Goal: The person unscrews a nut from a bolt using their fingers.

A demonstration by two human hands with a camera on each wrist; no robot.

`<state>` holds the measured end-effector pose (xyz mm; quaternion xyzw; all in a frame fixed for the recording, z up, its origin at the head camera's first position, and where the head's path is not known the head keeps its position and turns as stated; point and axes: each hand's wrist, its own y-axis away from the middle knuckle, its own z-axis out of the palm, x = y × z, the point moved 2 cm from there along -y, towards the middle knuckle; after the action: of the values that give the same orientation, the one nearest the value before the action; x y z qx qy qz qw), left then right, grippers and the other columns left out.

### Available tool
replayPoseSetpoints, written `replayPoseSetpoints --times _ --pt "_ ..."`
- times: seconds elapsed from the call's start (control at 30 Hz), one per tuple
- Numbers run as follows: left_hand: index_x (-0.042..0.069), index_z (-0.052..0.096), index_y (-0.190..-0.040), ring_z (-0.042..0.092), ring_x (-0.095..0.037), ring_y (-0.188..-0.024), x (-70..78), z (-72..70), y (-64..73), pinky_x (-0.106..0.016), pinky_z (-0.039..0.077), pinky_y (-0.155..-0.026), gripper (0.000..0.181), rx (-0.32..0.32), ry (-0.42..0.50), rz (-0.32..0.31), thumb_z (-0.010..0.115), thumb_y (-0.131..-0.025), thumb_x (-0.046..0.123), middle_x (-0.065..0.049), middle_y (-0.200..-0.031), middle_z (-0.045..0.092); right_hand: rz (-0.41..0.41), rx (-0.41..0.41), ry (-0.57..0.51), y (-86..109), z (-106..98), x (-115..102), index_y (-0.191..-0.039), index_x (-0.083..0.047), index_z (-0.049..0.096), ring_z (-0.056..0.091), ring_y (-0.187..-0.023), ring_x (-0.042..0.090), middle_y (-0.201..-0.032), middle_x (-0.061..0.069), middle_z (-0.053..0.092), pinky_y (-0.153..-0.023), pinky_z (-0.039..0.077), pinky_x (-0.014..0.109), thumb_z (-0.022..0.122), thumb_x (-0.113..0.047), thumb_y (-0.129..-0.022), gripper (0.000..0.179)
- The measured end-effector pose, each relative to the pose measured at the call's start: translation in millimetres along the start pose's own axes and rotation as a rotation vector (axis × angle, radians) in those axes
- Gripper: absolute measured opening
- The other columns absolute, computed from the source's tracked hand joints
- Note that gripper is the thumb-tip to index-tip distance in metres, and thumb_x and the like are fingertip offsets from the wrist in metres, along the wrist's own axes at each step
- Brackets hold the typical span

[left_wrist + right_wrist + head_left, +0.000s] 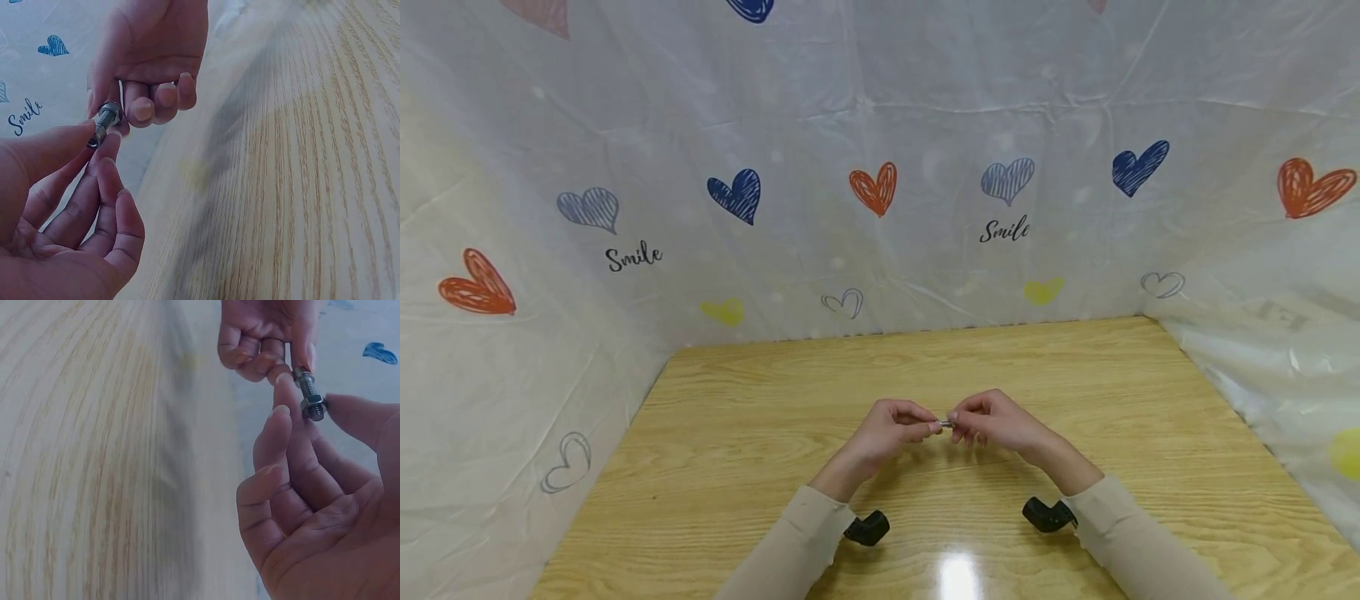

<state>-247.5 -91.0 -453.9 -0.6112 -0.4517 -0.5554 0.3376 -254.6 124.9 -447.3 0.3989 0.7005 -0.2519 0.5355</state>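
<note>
A small metal bolt (309,387) with a hex nut (312,404) threaded on it is held in the air between both hands. My left hand (883,435) pinches the bolt's far end between thumb and fingertips. From the other side, my right hand (1002,425) has thumb and index finger at the nut, near the bolt's threaded tip. In the left wrist view, the bolt's shaft (107,118) runs slantwise between the two sets of fingertips. The other fingers of both hands are loosely bent and hold nothing.
Below the hands spreads a wood-grain table (737,450). A white sheet (925,250) printed with hearts hangs behind it and along both sides. Black curved wrist mounts (869,528) stick out beneath the sleeves.
</note>
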Motion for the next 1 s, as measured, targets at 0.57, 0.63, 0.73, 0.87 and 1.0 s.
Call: replayPoseSetpoints --times 0.57,0.63,0.73,0.87,1.0 --pt "-0.002 0.077 -0.103 0.067 -0.040 -0.103 -0.2 -0.2 -0.2 -0.043 0.054 -0.086 0.018 0.006 0.013 0.001 0.076 -0.095 0.013 -0.004 -0.097 0.075 0.011 0.005 -0.024 0.0 -2.2 -2.6 -0.128 0.005 0.062 0.062 -0.091 0.049 -0.111 0.023 0.067 -0.066 0.048 0.036 0.062 -0.026 -0.105 0.039" --pt "-0.002 0.077 -0.103 0.067 -0.037 -0.101 0.2 -0.3 -0.5 -0.043 0.054 -0.086 0.018 0.007 0.013 -0.001 0.076 -0.095 0.013 -0.004 -0.097 0.075 0.015 0.005 -0.021 -0.4 -3.0 -2.6 -0.125 0.003 0.065 0.063 -0.092 0.050 -0.109 0.020 0.069 -0.067 0.049 0.036 0.059 -0.028 -0.106 0.037" --pt "-0.003 0.076 -0.103 0.067 -0.032 -0.097 0.4 -0.4 -0.8 -0.043 0.055 -0.086 0.018 0.009 0.012 -0.002 0.076 -0.095 0.013 -0.004 -0.098 0.074 0.016 0.001 -0.019 -0.9 -3.9 -2.3 -0.120 0.001 0.069 0.064 -0.092 0.049 -0.102 0.014 0.073 -0.067 0.049 0.035 0.056 -0.029 -0.108 0.035" --pt "-0.003 0.076 -0.104 0.068 -0.030 -0.097 0.6 -0.3 -0.9 -0.045 0.055 -0.087 0.018 0.004 0.010 0.000 0.076 -0.094 0.013 -0.004 -0.099 0.073 0.024 -0.001 -0.021 -0.8 -4.4 -1.5 -0.116 0.004 0.071 0.064 -0.088 0.045 -0.092 0.009 0.075 -0.066 0.048 0.032 0.056 -0.027 -0.108 0.036" --pt "-0.003 0.076 -0.104 0.068 -0.029 -0.097 1.0 0.3 -0.6 -0.045 0.055 -0.088 0.019 0.001 0.003 0.007 0.076 -0.094 0.014 -0.004 -0.098 0.074 0.028 -0.005 -0.022 -0.2 -4.6 -0.9 -0.115 0.007 0.071 0.064 -0.084 0.039 -0.089 0.009 0.075 -0.065 0.047 0.031 0.057 -0.025 -0.107 0.036"
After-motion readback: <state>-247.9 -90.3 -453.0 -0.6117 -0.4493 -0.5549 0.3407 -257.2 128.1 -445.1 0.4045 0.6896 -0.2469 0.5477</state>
